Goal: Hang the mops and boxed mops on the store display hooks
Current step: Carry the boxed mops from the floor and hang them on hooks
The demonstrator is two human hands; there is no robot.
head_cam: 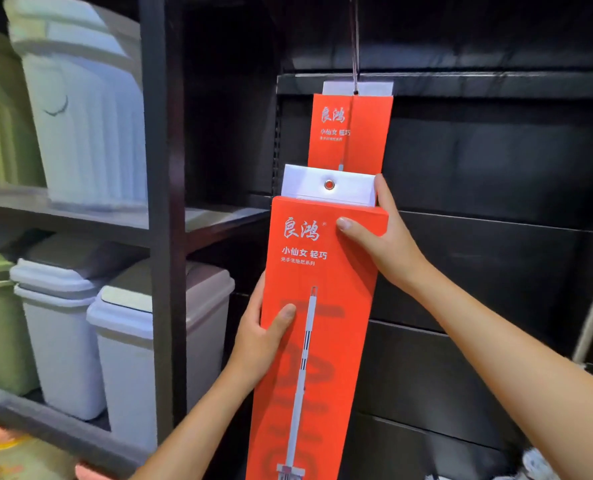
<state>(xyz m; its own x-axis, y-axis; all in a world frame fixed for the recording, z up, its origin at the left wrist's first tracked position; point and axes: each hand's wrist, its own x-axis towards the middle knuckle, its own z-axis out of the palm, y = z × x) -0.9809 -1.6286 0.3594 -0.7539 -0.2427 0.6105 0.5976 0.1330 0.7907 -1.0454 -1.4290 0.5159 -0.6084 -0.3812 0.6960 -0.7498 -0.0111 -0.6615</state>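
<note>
Both arms reach up from the lower edge of the frame. The left hand [264,329] grips the left edge of a red boxed mop [323,275] about midway up its visible length, thumb laid flat across the printed front and fingers curled behind. The right hand [387,244] clamps the box's upper right corner, thumb pressed on the front beside the white brand lettering and one finger stretched up along the side of the white hang tab [309,187]. The box stands nearly upright between the hands, its foot cut off by the bottom of the frame. A metal eyelet [329,184] sits in the middle of the tab.

Two boxed mops are in view. The second red box [352,133] hangs directly above and behind the held one on a thin cord [356,46], against a dark slatted display wall [478,271]. Left of a black shelf post [163,202], lidded plastic bins [80,109] in green, white and grey fill two shelf levels. They are too blurred to count.
</note>
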